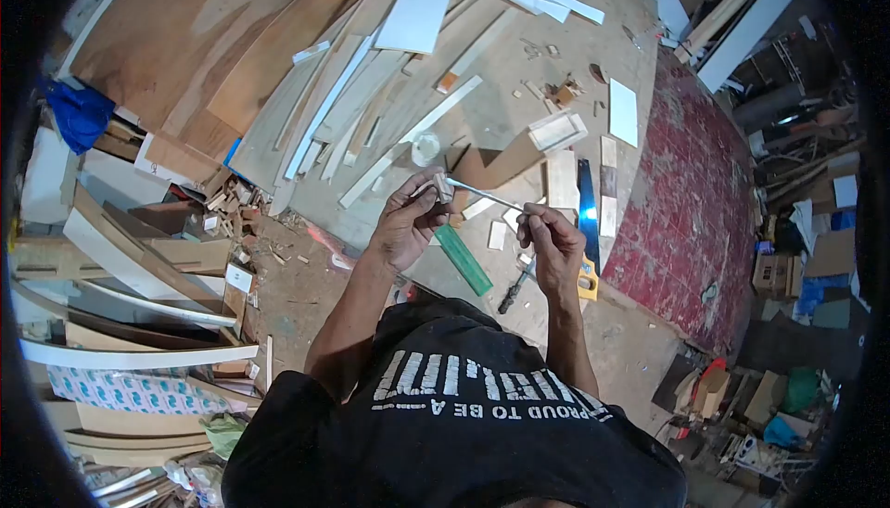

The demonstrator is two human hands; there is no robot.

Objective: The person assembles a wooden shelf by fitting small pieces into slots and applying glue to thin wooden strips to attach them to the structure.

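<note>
My left hand [413,222] is closed around a small pale wooden piece [444,189], held up over the workbench. Between the fingertips of my right hand [554,244] is a thin light-coloured rod [487,195], slanting across to the left. Its far end comes right up to the wooden piece. Below and between the hands lies a green rectangular strip [464,260]. A handsaw [588,216] with a yellow handle is just right of my right hand, and a black-handled tool [509,298] rests to that hand's lower left.
A round whitish container [425,148] and a long wooden block [533,145] stand beyond the hands. Wood strips [348,105] and a white panel [414,18] cover the bench's far left. At right is a worn red surface [681,193]; curved boards [139,357] are stacked left.
</note>
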